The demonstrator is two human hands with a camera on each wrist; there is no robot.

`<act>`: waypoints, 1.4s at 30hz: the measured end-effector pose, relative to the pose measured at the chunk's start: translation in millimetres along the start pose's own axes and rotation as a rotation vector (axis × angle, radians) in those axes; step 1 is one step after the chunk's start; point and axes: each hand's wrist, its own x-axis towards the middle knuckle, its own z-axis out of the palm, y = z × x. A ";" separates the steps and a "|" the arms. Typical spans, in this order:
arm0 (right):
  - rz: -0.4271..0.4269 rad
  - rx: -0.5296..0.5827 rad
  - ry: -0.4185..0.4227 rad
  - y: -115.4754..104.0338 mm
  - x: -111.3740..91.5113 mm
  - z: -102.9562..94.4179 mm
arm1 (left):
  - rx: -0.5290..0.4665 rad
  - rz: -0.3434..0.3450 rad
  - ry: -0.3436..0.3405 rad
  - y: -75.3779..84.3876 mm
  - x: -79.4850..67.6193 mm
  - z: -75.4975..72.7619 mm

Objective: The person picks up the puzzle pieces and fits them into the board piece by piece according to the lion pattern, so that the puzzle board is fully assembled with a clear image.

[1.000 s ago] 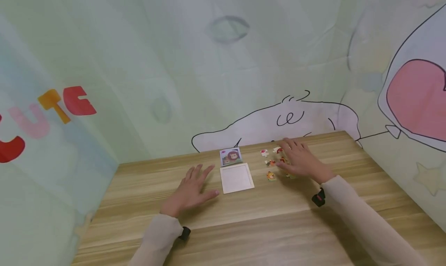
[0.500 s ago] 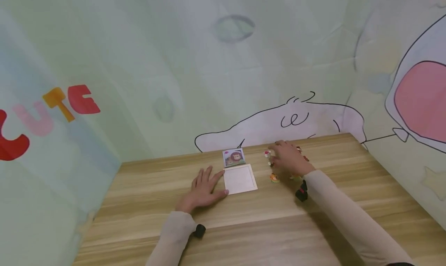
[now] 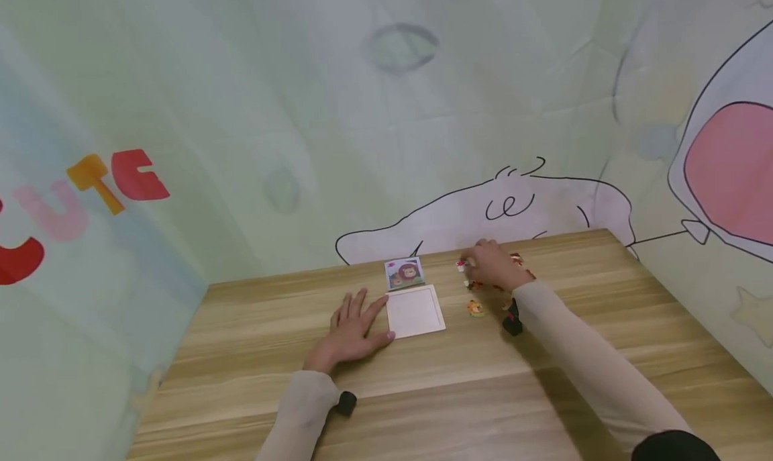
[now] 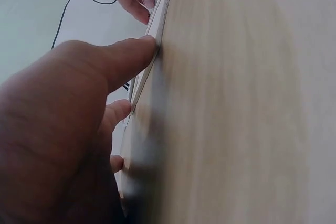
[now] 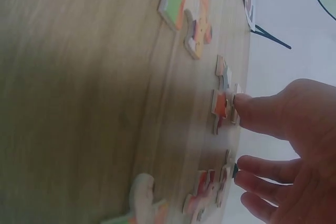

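Pale green fabric, a backdrop (image 3: 302, 98) with line drawings and the coloured letters "UTE" at left, fills the upper part of the head view; below it a wood-grained counter (image 3: 423, 394) spreads across the bottom. Left of centre, the left hand (image 3: 350, 328) lies palm down, fingers spread, thumb and index tips touching the left edge of a white square tray (image 3: 415, 311) in the middle of the frame; its grip is loose, curled round nothing. Just above the tray stands a lion picture (image 3: 404, 273). Right of centre, the right hand (image 3: 494, 266) bends down over scattered puzzle pieces (image 3: 475, 308), its fingertips at one in the upper left of the group. It hides part of the cluster, and whether its grip has closed on that piece cannot be told. Both sleeves run off the bottom edge, and a black rounded shape (image 3: 673, 447) is cut off at lower right

From the left wrist, the left thumb crosses the centre to the tray's edge, seen nearly side-on; the right hand is cropped at the top

From the right wrist, pieces dot the counter, some cut off at top and bottom; the right thumb meets one right of centre, other fingers lie apart below, and the index is hard to make out
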 end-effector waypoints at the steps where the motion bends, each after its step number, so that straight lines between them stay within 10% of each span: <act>1: 0.004 -0.002 -0.002 -0.5 0.3 0.8 | -0.004 0.000 0.002 0.1 -0.7 0.4; 23: -0.017 0.278 0.202 -6.8 -1.5 1.5 | -0.003 -0.007 -0.002 1.4 -1.6 0.5; 42: 0.059 0.618 0.092 -69.9 -5.6 16.4 | 0.024 -0.004 -0.003 3.6 -0.7 -1.2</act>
